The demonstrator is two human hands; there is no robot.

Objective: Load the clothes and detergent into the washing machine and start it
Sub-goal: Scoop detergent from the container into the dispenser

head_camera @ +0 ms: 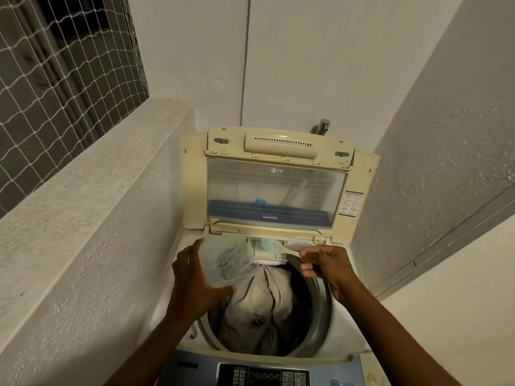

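Observation:
A cream top-loading washing machine (345, 305) stands below me with its lid (276, 188) raised. Beige clothes (259, 299) fill the drum. My left hand (195, 280) holds a clear plastic container (232, 263) of pale blue detergent powder over the drum's back left. My right hand (326, 263) grips a pink spoon (289, 250) heaped with blue powder (269, 244). The spoon's bowl sits over the open white detergent drawer (269, 252) at the back rim of the tub.
The control panel (264, 376) with buttons lies at the near edge. A rough white ledge (92, 196) and netted window (55, 65) are on the left. A white wall (446, 135) closes in on the right. A tap (323, 126) sticks out behind the lid.

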